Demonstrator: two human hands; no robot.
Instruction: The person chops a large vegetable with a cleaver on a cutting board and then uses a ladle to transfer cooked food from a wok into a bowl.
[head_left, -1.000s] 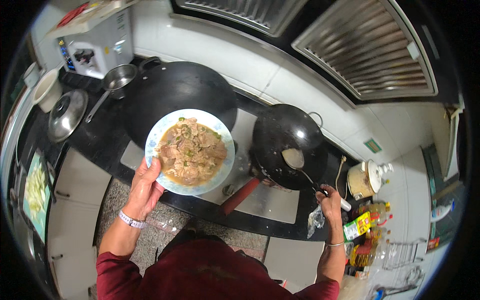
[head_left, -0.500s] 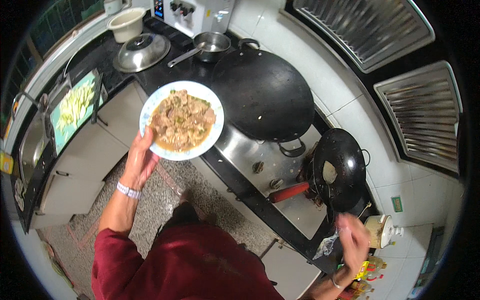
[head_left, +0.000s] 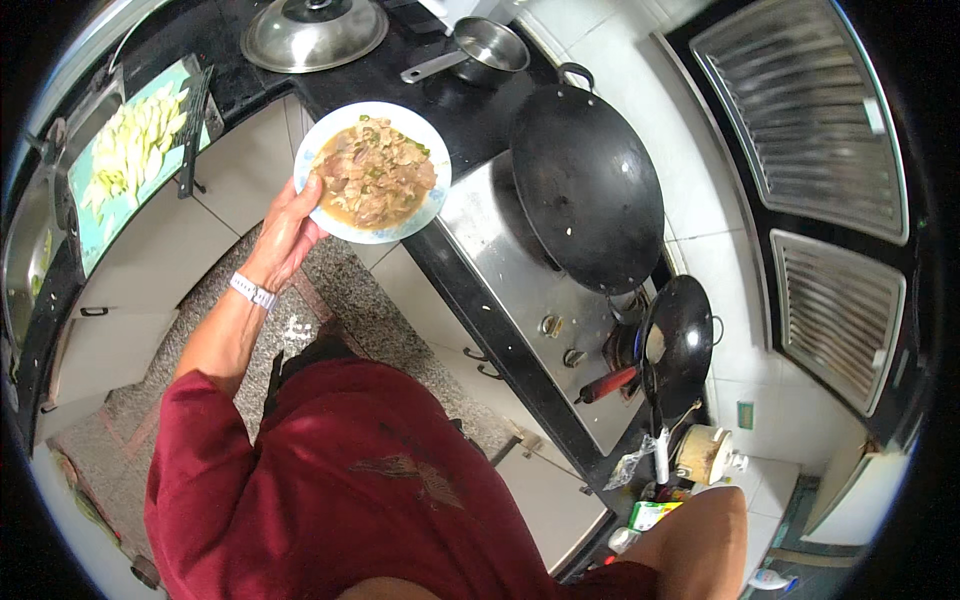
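My left hand [head_left: 292, 225] grips the near left rim of a white plate [head_left: 440, 190], thumb on top and fingers beneath. Pieces of cooked meat [head_left: 375, 175] with green bits lie on it in brown sauce. The plate is held up beside the stove [head_left: 500, 250]. At the lower right my bent right arm [head_left: 700, 535] shows, but its hand is out of sight. Beyond that arm a small black wok [head_left: 690, 320] with a red handle [head_left: 607, 385] sits over a burner, tilted. A spatula lies in it, its pale handle [head_left: 661, 455] sticking out toward me.
A large black wok [head_left: 590, 180] stands on the far burner. Behind the plate are a saucepan [head_left: 490, 55] and a domed metal lid [head_left: 315, 35]. Sliced pale-green vegetables [head_left: 140, 145] cover a cutting board [head_left: 95, 240] at left. A cream pot [head_left: 705, 453] stands right of the stove.
My right hand has left the spot near the small wok and gone out of view, its arm now bent. The view has shifted, and the plate stays in my left hand.
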